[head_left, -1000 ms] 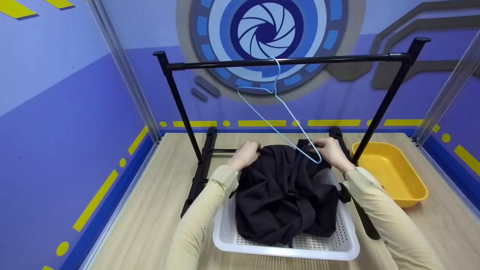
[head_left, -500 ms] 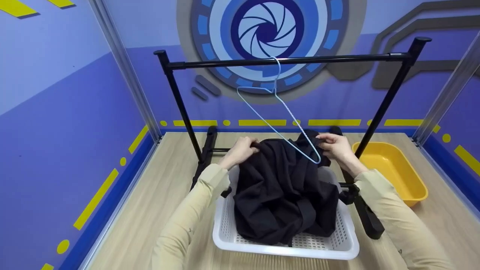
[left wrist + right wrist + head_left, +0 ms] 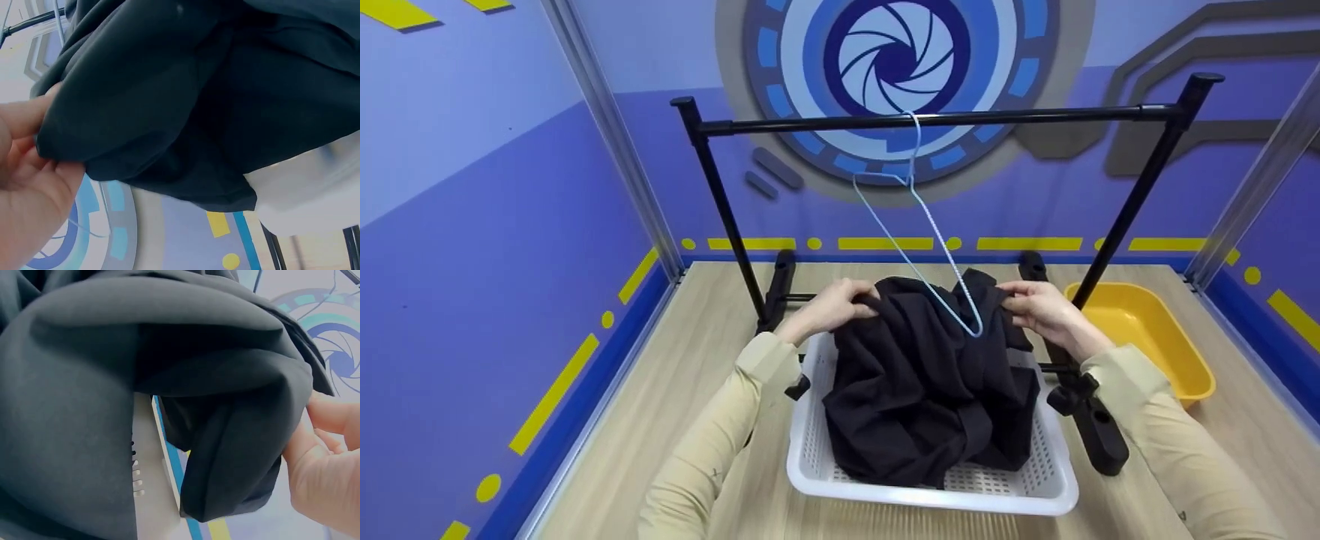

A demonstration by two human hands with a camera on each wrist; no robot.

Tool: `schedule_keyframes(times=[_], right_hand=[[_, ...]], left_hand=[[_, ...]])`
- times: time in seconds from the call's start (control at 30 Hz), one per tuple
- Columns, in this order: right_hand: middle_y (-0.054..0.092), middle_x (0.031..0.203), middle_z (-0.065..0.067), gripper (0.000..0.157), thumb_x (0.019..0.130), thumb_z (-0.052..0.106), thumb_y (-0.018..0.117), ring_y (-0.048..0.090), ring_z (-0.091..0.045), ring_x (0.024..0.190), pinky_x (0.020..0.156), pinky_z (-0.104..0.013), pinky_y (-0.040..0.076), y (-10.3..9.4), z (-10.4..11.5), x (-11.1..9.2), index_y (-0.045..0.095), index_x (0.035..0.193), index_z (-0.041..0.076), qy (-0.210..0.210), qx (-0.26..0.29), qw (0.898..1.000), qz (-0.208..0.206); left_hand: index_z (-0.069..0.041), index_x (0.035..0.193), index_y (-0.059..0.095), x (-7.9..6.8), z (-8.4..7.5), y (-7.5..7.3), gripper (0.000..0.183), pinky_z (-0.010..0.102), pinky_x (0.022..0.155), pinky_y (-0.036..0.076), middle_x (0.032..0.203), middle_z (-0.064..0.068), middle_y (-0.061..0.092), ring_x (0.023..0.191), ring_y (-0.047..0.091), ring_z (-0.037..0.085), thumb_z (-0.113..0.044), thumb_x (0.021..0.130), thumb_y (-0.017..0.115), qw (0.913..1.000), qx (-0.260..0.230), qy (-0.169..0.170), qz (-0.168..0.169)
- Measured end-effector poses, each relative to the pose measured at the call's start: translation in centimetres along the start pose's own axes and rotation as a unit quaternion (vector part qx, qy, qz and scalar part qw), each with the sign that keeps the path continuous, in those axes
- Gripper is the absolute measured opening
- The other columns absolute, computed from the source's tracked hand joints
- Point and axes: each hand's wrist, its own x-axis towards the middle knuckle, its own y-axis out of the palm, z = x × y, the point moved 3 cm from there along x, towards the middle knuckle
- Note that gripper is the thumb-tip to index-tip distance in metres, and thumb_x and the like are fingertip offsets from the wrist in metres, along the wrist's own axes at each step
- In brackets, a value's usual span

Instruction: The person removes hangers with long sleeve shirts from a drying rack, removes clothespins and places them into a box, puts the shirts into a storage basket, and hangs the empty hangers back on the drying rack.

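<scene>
A crumpled black garment (image 3: 915, 390) lies partly in a white perforated basket (image 3: 930, 496), its upper part lifted toward the far rim. My left hand (image 3: 840, 306) pinches the garment's upper left edge between thumb and fingers; the left wrist view shows the cloth (image 3: 135, 90) draping from that grip. On the other side my right hand (image 3: 1042, 311) pinches the upper right edge, with a fold of cloth (image 3: 242, 427) hanging beside the fingers in the right wrist view. A light blue wire hanger (image 3: 937, 225) dangles in front, its lower corner overlapping the dark fabric.
The hanger hooks over the bar (image 3: 825, 126) of a black garment rack, whose feet (image 3: 1099, 435) stand either side of the basket. At the right, behind the rack's post, sits a yellow tray (image 3: 1155, 345). Blue printed walls (image 3: 510, 262) enclose the table.
Both hands have moved apart, spreading the top of the garment wider. The hanger's lower corner has swung left and slightly down, over the cloth.
</scene>
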Motion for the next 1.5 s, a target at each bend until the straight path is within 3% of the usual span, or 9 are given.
schedule_keyframes(times=[0.2,0.33,0.53,0.83,1.0,1.23,1.3,1.37,1.5], right_hand=[[0.059,0.093,-0.011,0.024,0.09,-0.011,0.043,0.06,-0.017,0.077,0.067,-0.026,0.048,0.3,-0.3,-0.5,0.057,0.106,0.0,0.038,-0.046,0.997,0.05],[0.059,0.089,-0.009,0.025,0.087,-0.012,0.044,0.057,-0.013,0.068,0.057,-0.023,0.045,1.0,-0.8,-0.8,0.058,0.105,-0.001,0.062,-0.08,0.99,0.094],[0.061,0.089,-0.011,0.024,0.084,-0.012,0.048,0.058,-0.013,0.067,0.056,-0.024,0.047,2.6,-2.0,-1.0,0.061,0.102,-0.001,0.093,-0.122,0.977,0.15],[0.062,0.089,-0.011,0.017,0.085,-0.007,0.053,0.059,-0.015,0.07,0.058,-0.025,0.048,4.2,-3.1,-1.0,0.061,0.1,-0.005,0.101,-0.204,0.957,0.178],[0.061,0.092,-0.012,0.02,0.088,-0.003,0.054,0.059,-0.016,0.07,0.057,-0.025,0.048,5.0,-3.9,-1.3,0.059,0.107,-0.007,0.122,-0.256,0.938,0.199],[0.058,0.1,-0.011,0.029,0.089,0.007,0.057,0.057,-0.021,0.088,0.068,-0.034,0.049,6.5,-5.0,-1.9,0.056,0.115,-0.006,0.18,-0.302,0.901,0.256],[0.056,0.102,-0.01,0.031,0.089,0.011,0.059,0.055,-0.02,0.09,0.069,-0.034,0.048,6.8,-4.9,-1.9,0.056,0.116,-0.003,0.169,-0.329,0.89,0.265],[0.054,0.105,-0.01,0.034,0.087,0.013,0.061,0.054,-0.02,0.09,0.07,-0.035,0.048,6.8,-4.6,-1.8,0.055,0.117,-0.001,0.15,-0.35,0.886,0.264],[0.053,0.109,-0.014,0.037,0.087,0.011,0.061,0.055,-0.024,0.093,0.073,-0.039,0.047,6.2,-3.5,-1.4,0.052,0.122,0.0,0.125,-0.342,0.898,0.248]], left_hand=[[-0.005,0.087,0.064,-0.4,-0.4,0.8,0.008,0.023,0.067,0.037,0.08,-0.005,0.058,0.073,0.048,0.009,-0.007,0.08,0.068,0.9951,-0.031,0.037,0.086],[-0.006,0.085,0.063,-0.6,-0.7,2.1,0.009,0.021,0.065,0.036,0.08,-0.007,0.056,0.07,0.046,0.006,-0.009,0.079,0.069,0.9872,-0.016,0.051,0.15],[-0.002,0.085,0.061,-1.1,-1.5,3.7,0.011,0.019,0.064,0.035,0.076,-0.007,0.053,0.068,0.043,0.005,-0.006,0.078,0.07,0.9715,0.013,0.079,0.223],[-0.007,0.086,0.062,-1.7,-1.5,5.7,0.013,0.017,0.065,0.036,0.075,-0.011,0.051,0.07,0.044,0.004,-0.01,0.077,0.072,0.9672,0.041,0.015,0.25],[-0.007,0.096,0.064,-1.8,-0.9,6.6,0.02,0.017,0.069,0.038,0.083,-0.007,0.058,0.076,0.05,0.005,-0.013,0.079,0.071,0.9642,0.058,0.011,0.259],[-0.01,0.123,0.056,-2.1,-0.5,7.6,0.043,0.018,0.088,0.03,0.12,0.001,0.053,0.108,0.045,0.01,-0.025,0.084,0.065,0.9337,0.118,-0.004,0.338],[-0.01,0.123,0.056,-2.1,-0.5,7.5,0.043,0.019,0.087,0.031,0.117,0.001,0.055,0.106,0.047,0.009,-0.027,0.085,0.065,0.9387,0.101,-0.007,0.33],[-0.008,0.118,0.059,-2.0,-0.4,7.1,0.039,0.018,0.083,0.035,0.108,-0.001,0.059,0.098,0.051,0.007,-0.029,0.085,0.065,0.9517,0.073,-0.003,0.298],[-0.006,0.106,0.063,-1.6,0.1,5.9,0.028,0.02,0.076,0.039,0.093,-0.004,0.059,0.086,0.053,0.006,-0.028,0.088,0.061,0.9758,0.022,0.017,0.217]])
